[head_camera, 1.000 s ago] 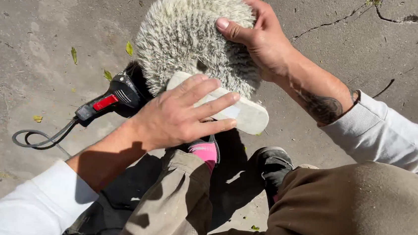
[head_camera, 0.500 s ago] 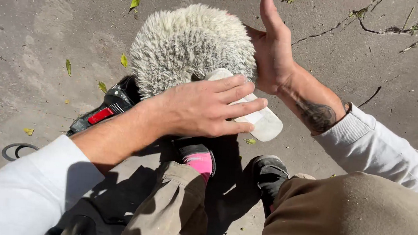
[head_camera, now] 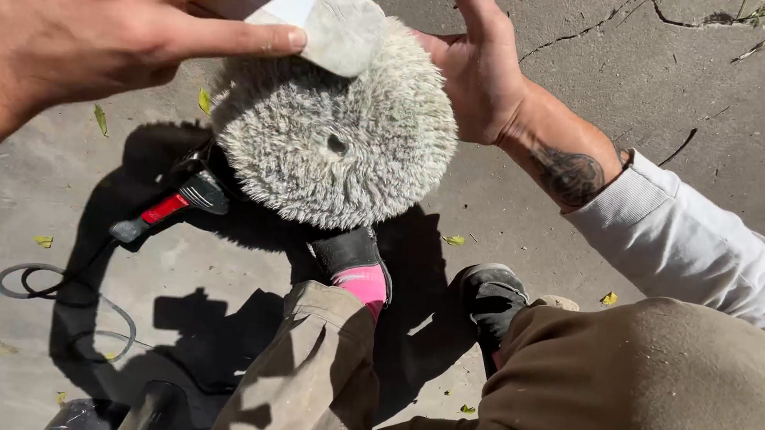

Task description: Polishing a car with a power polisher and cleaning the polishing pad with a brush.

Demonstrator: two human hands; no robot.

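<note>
Head view showed, nearest the camera, the person's bent knees in khaki trousers, with a pink sock and black shoe just below the wool pad and a second black shoe to the lower right of the pad. A round, shaggy grey-white wool pad sat mounted on a black polisher with a red switch, and the machine's body stuck out to the lower left of the pad, its cord looping on the concrete ground farther left of it. Left hand hovered above the pad's upper left, fingers curled around a pale, flat rectangular block, gripping it between thumb and fingertips; the block's lower corner lay over the pad's top edge, though whether it touched the fibres could not be told. Right hand stood at the pad's upper right edge, fingers straight and spread open, palm turned toward the fleece and touching its rim, holding nothing. A tattooed forearm ran from it into a white sleeve. Beyond the pad, small yellow leaves and cracks marked the sunlit concrete.
</note>
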